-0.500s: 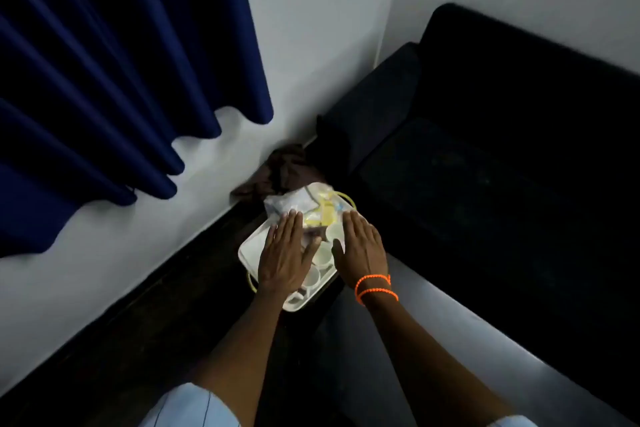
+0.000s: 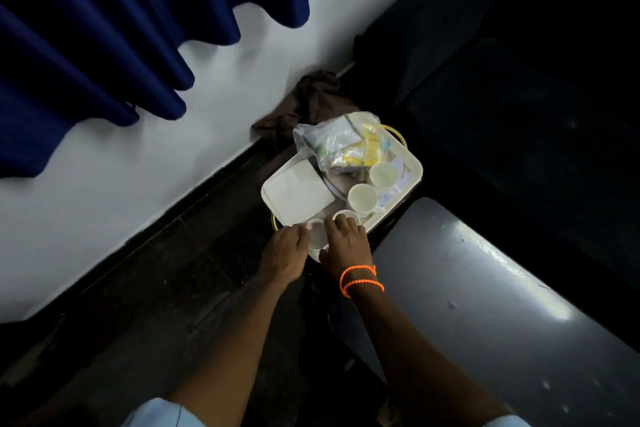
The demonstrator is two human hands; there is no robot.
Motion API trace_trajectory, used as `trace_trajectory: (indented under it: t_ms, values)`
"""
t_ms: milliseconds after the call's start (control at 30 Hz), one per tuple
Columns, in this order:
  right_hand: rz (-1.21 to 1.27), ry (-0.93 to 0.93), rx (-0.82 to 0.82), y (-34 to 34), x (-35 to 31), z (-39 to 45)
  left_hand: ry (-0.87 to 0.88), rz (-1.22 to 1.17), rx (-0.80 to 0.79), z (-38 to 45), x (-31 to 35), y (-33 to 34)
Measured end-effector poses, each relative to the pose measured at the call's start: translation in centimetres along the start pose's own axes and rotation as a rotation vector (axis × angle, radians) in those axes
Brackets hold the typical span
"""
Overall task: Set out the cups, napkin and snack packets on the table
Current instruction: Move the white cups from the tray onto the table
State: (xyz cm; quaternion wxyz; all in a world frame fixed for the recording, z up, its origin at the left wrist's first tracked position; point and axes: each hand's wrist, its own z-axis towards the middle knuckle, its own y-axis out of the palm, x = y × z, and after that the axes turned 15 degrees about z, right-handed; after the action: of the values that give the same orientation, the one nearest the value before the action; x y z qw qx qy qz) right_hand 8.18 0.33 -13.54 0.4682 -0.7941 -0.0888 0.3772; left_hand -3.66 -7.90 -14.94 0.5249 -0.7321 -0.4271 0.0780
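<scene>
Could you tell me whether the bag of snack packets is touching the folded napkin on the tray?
Cannot tell. In the head view the bag of snack packets overlaps the far corner of the folded napkin, but contact is not plain.

curtain: deep blue
wall: white
tray: cream
cups: pale cream
napkin: white
snack packets: clear bag, yellow inside
bracelets: bright orange
table: grey
</scene>
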Motion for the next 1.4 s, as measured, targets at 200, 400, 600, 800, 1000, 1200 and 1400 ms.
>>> trace_trajectory:
  t_ms: [200,400,600,800,1000,1200,1400]
  values:
    - [0.048,0.024,0.027,0.5,0.6,1.0,-0.001,-0.051,0.052,1.3,0.8,-0.1]
    - [0.229,0.011,0.100,-0.4,1.2,0.7,-0.047,-0.061,0.167,1.2,1.8,-1.4]
    - [0.410,-0.024,0.204,-2.7,1.1,-0.2,-0.003,0.073,0.282,0.7,4.5,-4.1]
    - [0.610,0.064,0.284,-4.7,2.2,-2.6,0.084,0.159,0.350,0.2,8.6,-3.7]
    - [0.711,0.227,0.373,-4.7,7.8,-7.3,0.219,0.145,0.263,-1.9,13.5,1.1]
    - [0.714,0.398,0.452,-2.8,15.8,-14.2,0.337,0.174,0.010,-6.1,18.9,8.6]
    - [0.737,0.542,0.539,-0.9,21.6,-20.6,0.414,0.132,-0.209,-9.8,22.6,15.2]
